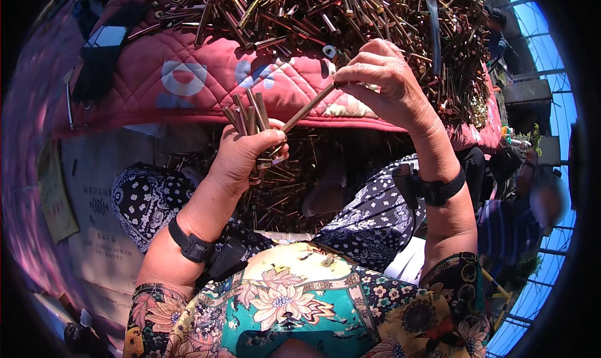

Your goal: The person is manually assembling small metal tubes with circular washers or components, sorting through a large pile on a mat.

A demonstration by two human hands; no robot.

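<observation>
Several long metal bolts stand bunched in my left hand, its fingers wrapped round them and the bolt heads below the fist. One more long bolt slants between my two hands. Its lower end meets the left thumb, and its upper end is pinched by my right hand. Beyond the hands, a big heap of loose bolts covers a red quilted cloth. Near the right fingertips lies a small whitish ring-shaped piece, too small to name surely.
More bolts lie below, between my knees. A dark strip rests on the heap. At the left are a dark cloth, a metal tool and cardboard. Another person is at the right.
</observation>
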